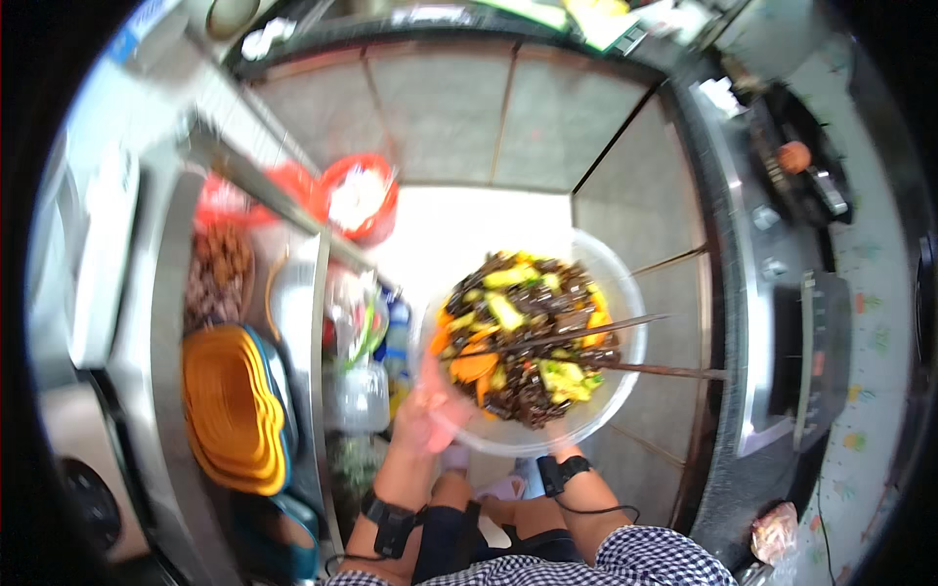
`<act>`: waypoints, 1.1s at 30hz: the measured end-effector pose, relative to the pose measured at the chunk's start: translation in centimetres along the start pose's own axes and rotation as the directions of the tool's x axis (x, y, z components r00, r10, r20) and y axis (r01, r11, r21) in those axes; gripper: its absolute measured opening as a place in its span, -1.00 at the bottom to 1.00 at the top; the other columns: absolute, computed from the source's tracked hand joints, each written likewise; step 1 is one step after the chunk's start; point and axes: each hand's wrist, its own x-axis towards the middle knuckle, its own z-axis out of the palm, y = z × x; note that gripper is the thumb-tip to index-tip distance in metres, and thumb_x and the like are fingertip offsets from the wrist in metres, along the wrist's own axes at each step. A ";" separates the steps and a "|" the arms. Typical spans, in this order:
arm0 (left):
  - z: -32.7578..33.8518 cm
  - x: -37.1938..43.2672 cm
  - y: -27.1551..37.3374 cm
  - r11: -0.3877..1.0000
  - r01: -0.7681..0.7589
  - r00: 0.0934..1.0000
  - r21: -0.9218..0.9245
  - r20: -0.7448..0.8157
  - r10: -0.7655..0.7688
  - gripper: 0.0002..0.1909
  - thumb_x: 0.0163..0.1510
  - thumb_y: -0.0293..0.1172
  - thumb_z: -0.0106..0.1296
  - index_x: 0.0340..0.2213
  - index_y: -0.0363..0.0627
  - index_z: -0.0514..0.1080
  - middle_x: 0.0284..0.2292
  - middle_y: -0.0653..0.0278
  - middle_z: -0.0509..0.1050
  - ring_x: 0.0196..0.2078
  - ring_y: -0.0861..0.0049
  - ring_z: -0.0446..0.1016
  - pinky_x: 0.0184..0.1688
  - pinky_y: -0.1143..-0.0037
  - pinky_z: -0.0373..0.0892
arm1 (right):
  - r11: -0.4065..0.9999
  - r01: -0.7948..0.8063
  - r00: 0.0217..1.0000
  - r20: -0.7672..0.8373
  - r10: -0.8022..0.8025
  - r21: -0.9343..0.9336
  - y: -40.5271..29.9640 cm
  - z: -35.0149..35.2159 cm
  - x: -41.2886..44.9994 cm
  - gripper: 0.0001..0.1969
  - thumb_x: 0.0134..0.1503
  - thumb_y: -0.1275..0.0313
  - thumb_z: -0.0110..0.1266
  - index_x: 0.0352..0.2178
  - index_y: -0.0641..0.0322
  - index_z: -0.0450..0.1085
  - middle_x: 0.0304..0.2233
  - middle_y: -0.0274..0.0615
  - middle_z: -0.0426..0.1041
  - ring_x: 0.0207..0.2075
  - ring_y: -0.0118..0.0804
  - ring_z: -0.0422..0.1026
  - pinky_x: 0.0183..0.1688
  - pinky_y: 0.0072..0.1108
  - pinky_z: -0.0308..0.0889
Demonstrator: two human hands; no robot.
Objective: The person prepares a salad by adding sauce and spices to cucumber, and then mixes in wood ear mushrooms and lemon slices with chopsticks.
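A large clear plastic bowl point(632, 340) is held up in front of me. Inside it lies glossy dark wood ear fungus point(538, 304) mixed with orange carrot slices point(475, 364) and pieces of green-yellow vegetable point(504, 311). A pair of dark chopsticks point(659, 369) rests across the food, the ends sticking out past the right rim. My left hand point(438, 417) grips the bowl's lower left side, blurred and partly seen through the plastic. Beneath the near right side is my right hand point(560, 437), supporting the bowl; its fingers are mostly hidden. Both forearms carry black strapped devices.
At left, a metal shelf holds stacked yellow basins point(227, 410) and a container of brown food pieces point(220, 275). A red bag-lined bin point(359, 196) stands on the floor beyond. Along the right runs a dark counter with a gas stove point(766, 293) and a bagged item point(774, 533).
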 end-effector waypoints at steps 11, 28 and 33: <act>24.3 14.6 10.2 0.757 -0.156 0.952 0.634 -0.107 0.286 -0.15 -0.22 -0.24 -0.10 0.14 -0.19 -0.04 0.06 0.07 0.17 0.06 0.27 0.20 0.07 0.40 0.15 | 0.783 0.512 0.722 0.317 -0.615 0.352 -40.1 -10.3 0.2 -0.68 -0.01 0.40 0.02 -0.18 0.23 0.32 -0.19 -0.17 0.40 -0.15 -0.23 0.34 -0.07 -0.42 0.24; 32.0 42.5 21.7 0.672 -0.092 0.987 0.735 -0.022 0.160 -0.46 -0.11 -0.38 -0.04 -0.01 -0.11 0.26 -0.36 0.36 0.41 -0.44 0.53 0.41 -0.48 0.49 0.37 | 0.330 0.317 0.390 0.195 -0.900 0.889 -62.8 -46.3 10.1 -0.11 -0.21 0.38 0.24 0.15 0.29 -0.04 0.10 -0.22 0.12 0.06 -0.37 0.12 0.09 -0.55 0.05; 31.7 56.7 18.3 0.704 0.185 0.982 0.686 -0.095 -0.165 -0.37 -0.08 -0.48 -0.10 0.10 -0.02 0.12 -0.46 0.34 0.43 -0.53 0.50 0.41 -0.41 0.44 0.38 | 0.288 0.584 0.564 -0.124 -0.816 0.759 -60.8 -53.4 9.8 0.19 -0.32 0.29 0.31 0.22 0.23 -0.37 0.27 -0.15 -0.33 0.27 -0.28 -0.23 0.23 -0.50 -0.28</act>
